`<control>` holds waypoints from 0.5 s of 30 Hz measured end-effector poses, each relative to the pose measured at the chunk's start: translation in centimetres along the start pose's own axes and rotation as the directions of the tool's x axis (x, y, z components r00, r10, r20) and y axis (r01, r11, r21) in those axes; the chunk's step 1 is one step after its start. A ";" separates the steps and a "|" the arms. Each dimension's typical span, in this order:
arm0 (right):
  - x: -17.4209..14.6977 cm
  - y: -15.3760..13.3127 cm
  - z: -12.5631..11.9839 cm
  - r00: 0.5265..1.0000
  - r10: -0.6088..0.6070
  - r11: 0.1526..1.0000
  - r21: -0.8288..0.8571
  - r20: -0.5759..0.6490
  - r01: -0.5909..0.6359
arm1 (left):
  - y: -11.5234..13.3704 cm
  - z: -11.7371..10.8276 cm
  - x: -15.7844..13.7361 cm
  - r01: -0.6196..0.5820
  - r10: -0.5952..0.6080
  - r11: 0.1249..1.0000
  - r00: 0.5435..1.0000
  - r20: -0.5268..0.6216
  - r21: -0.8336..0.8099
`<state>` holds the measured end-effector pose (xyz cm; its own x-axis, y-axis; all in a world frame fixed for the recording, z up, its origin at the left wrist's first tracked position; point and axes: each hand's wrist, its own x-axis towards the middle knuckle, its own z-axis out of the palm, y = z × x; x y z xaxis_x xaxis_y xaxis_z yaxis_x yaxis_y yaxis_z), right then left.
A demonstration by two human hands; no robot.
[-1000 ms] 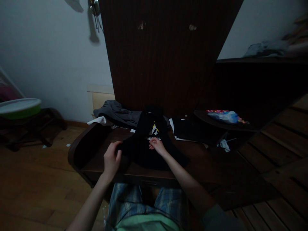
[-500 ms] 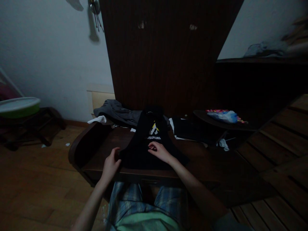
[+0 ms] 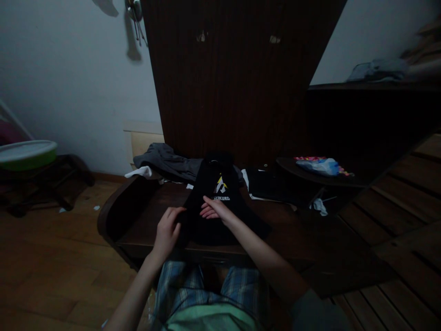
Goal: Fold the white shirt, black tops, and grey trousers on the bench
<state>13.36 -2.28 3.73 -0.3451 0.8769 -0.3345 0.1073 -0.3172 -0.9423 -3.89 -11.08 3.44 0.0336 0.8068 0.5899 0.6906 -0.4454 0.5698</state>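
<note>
A black shirt [image 3: 237, 216] with a white and yellow print and pale lettering lies on a dark wooden desk [image 3: 148, 220] in front of me. At its left edge, my left hand [image 3: 167, 230] has its fingers bent over the dark cloth, with the thumb below, gripping the edge. My right hand [image 3: 214, 210] is over the middle of the shirt, fingers stretched out and the palm turned to the left. It covers part of the lettering and holds nothing.
Behind the shirt lie a grey garment [image 3: 168, 161] and a white cloth [image 3: 139, 172]. To its right is a dark flat item [image 3: 268, 184] on white sheets. A plastic bag [image 3: 320, 166] lies on a side shelf. A green basin [image 3: 27, 156] stands on a stool at left.
My left hand has moved right, bringing the shirt's left edge inward. My right hand has shifted slightly left and its fingers have straightened.
</note>
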 end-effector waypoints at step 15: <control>3.3 -2.8 3.3 0.979 -0.177 0.983 0.028 -0.099 0.181 | -0.8 0.2 -0.2 0.377 -0.374 0.923 0.926 -0.048 0.081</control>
<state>8.82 0.31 5.28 -0.2647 0.9507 -0.1619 0.0169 -0.1632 -0.9864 -4.36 -10.78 2.77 -0.2621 0.8951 0.3608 0.7082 -0.0756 0.7019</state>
